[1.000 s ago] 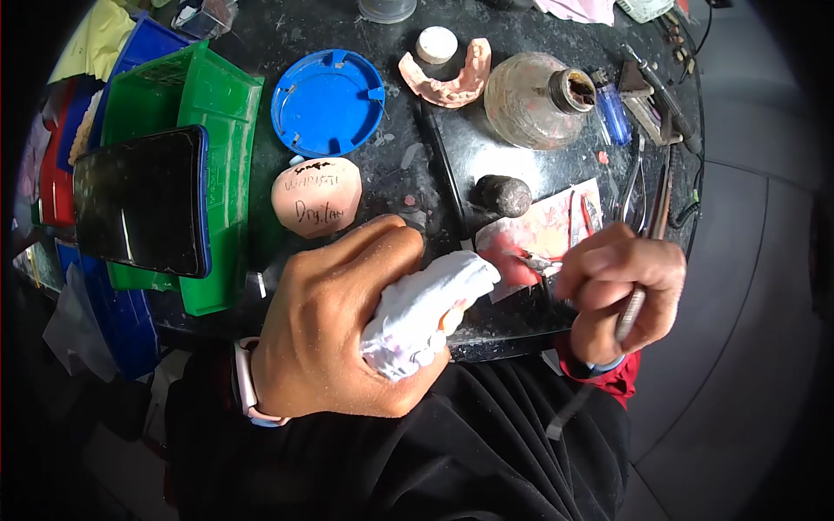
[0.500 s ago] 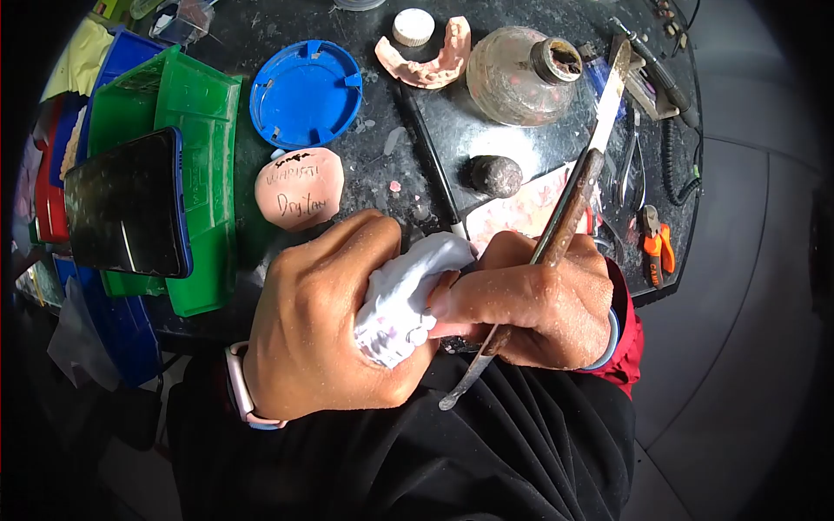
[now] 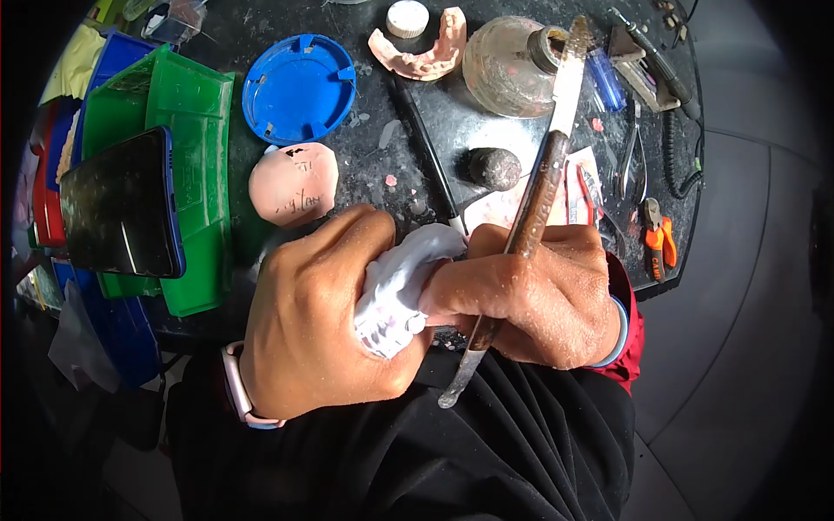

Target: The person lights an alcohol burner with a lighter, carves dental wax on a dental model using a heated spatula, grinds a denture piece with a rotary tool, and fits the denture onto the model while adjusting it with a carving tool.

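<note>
A pale white moulded piece (image 3: 395,291) with a bumpy lower edge lies in my left hand (image 3: 321,317), whose fingers are wrapped round it. My right hand (image 3: 530,300) is closed about the brown handle of a long knife-like tool (image 3: 543,187). The tool slants, its broad blade up by the glass bottle and its small rounded end down over the dark clothing. The thumb and finger of my right hand press against the white piece's right side. The fingertips of both hands are partly hidden.
On the dark table are a blue lid (image 3: 300,89), a pink marked piece (image 3: 294,184), a horseshoe-shaped cast (image 3: 423,54), a glass bottle (image 3: 512,65), a black pen (image 3: 426,148) and orange-handled pliers (image 3: 658,239). A phone (image 3: 117,204) leans on a green bin (image 3: 195,113).
The tool has turned in my right hand, its blade now further left and more upright. The table objects appear shifted slightly up and left. Both hands keep their holds.
</note>
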The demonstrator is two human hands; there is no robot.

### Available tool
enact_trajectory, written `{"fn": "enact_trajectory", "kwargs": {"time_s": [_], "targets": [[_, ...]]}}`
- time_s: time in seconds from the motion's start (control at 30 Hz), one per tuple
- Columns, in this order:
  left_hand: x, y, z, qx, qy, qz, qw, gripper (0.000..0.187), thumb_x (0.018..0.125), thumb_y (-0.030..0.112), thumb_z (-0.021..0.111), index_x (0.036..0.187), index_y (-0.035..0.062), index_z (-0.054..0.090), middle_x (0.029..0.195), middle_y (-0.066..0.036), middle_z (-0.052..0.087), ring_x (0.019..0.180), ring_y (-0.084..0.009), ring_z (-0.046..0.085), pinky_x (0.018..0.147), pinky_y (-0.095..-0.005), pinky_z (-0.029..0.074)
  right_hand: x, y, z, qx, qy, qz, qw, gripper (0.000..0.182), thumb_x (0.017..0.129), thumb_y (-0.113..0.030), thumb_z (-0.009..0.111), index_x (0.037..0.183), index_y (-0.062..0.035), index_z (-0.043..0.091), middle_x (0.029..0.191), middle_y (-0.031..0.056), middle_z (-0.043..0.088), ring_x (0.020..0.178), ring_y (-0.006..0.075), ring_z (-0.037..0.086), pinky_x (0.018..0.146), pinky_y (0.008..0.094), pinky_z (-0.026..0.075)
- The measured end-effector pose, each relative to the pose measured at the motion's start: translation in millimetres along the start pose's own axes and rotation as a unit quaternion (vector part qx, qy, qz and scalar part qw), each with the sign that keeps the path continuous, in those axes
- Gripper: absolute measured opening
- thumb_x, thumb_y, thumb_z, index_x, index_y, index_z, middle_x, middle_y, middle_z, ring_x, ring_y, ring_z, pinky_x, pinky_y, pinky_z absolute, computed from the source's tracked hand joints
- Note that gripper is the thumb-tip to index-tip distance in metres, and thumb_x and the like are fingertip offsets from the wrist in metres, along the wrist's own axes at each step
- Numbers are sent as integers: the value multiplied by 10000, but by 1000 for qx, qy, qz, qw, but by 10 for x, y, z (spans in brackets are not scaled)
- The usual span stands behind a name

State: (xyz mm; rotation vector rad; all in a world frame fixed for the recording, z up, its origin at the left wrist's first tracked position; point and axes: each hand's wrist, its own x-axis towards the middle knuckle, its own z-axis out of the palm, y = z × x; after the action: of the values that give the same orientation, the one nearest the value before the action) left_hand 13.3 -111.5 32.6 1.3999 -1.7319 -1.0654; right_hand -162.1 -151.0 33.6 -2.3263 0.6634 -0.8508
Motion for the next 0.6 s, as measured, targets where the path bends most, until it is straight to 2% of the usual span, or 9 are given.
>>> {"fn": "enact_trajectory", "kwargs": {"time_s": [0.1, 0.27, 0.6], "targets": [[0, -3, 11, -4, 0, 0, 1000, 186, 477, 12, 537, 629, -15, 433, 595, -112, 395, 478, -281, 426, 461, -322, 356, -4, 12, 5, -8, -3, -5, 1000, 215, 642, -109, 631, 840, -76, 556, 688, 17, 560, 373, 95, 467, 318, 237, 350], [0, -11, 17, 4, -1, 6, 1000, 183, 481, 18, 533, 630, -14, 431, 591, -111, 384, 476, -284, 407, 460, -327, 347, 9, -50, -51, -17, -30, 19, 999, 300, 534, -66, 728, 809, -61, 606, 598, 24, 529, 454, 138, 524, 417, 247, 419], [7, -12, 31, 5, 7, 11, 1000, 184, 490, 30, 530, 641, -15, 433, 599, -118, 383, 483, -288, 406, 464, -328, 347, 13, -52, -75, -7, -39, 18, 999, 325, 535, -57, 710, 844, -72, 611, 597, 14, 524, 452, 137, 525, 411, 249, 414]]}}
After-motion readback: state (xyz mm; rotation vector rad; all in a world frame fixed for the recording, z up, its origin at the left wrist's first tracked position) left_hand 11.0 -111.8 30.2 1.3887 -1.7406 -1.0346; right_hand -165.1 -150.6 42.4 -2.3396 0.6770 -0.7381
